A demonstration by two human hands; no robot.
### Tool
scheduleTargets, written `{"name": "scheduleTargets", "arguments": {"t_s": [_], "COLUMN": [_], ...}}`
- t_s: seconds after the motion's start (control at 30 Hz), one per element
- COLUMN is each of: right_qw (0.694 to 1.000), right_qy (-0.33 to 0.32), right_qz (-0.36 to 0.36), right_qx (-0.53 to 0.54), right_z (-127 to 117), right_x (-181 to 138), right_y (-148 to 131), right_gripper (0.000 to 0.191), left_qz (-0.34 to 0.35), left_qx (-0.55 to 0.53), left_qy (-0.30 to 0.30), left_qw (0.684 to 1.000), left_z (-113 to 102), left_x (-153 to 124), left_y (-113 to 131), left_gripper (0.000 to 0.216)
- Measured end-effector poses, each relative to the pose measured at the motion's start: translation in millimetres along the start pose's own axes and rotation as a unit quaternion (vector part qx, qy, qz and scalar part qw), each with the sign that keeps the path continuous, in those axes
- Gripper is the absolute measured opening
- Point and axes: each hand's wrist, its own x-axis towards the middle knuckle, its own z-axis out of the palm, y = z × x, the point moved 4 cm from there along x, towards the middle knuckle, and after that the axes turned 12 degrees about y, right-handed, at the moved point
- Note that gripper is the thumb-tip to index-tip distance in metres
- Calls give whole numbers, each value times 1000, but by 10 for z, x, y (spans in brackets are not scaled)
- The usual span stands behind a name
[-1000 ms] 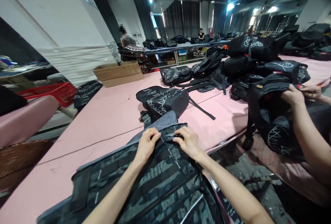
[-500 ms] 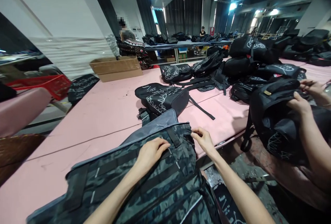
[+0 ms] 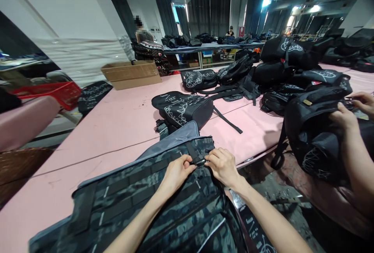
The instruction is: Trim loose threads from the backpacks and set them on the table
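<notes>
A dark camouflage backpack (image 3: 140,202) with black webbing straps lies in front of me on the pink table (image 3: 111,128). Both my hands meet at a small black buckle (image 3: 199,161) on its upper strap. My left hand (image 3: 177,173) pinches the strap just left of the buckle. My right hand (image 3: 223,165) is curled on the buckle from the right. Behind the camouflage bag lies a black backpack with white line drawings (image 3: 182,109).
At the right a co-worker's hands (image 3: 346,115) hold another black backpack (image 3: 315,128). Several black backpacks (image 3: 280,66) are piled at the back right. A cardboard box (image 3: 131,74) sits at the table's far left, a red basket (image 3: 58,93) beyond the left edge.
My right hand came back from the bag's right corner to the buckle in the middle. My left hand shifted from lying flat on the bag to pinching the strap.
</notes>
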Motion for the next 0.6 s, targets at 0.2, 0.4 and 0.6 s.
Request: {"name": "scheduleTargets", "arguments": {"t_s": [0.2,0.4,0.6], "right_qw": [998,996,994], "right_qy": [-5,-53,-39], "right_qz": [-48,-66,49], "right_qx": [-35,-4,89], "right_z": [-8,-18,-60], "right_x": [50,129,85], "right_y": [-44,-31,97], "right_gripper": [5,6,7], "left_qz": [3,0,-10], "left_qx": [10,-8,-30], "left_qy": [15,22,16], "left_qw": [1000,1000,999], "left_z": [8,-1,-10], "left_x": [-23,-33,-54], "left_y": [44,47,50], "left_gripper": [13,11,12]}}
